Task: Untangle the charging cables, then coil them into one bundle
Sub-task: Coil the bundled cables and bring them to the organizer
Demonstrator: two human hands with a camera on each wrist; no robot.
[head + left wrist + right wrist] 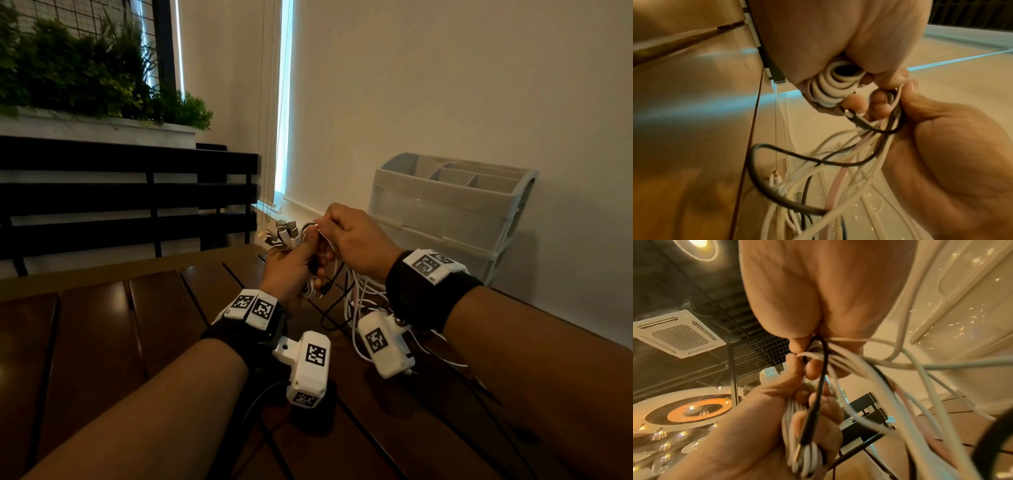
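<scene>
Both hands are up above the dark brown slatted wooden worktop (102,329), with open slats to the left. The left hand (291,270) clenches round a tight coil of white and black charging cables (833,87), plugs poking out at the far side. The right hand (356,240) pinches loose strands just beside it. Slack loops (356,301) trail down to the worktop. A pale translucent plastic drawer organiser (445,209) crowds the far right, against the wall.
</scene>
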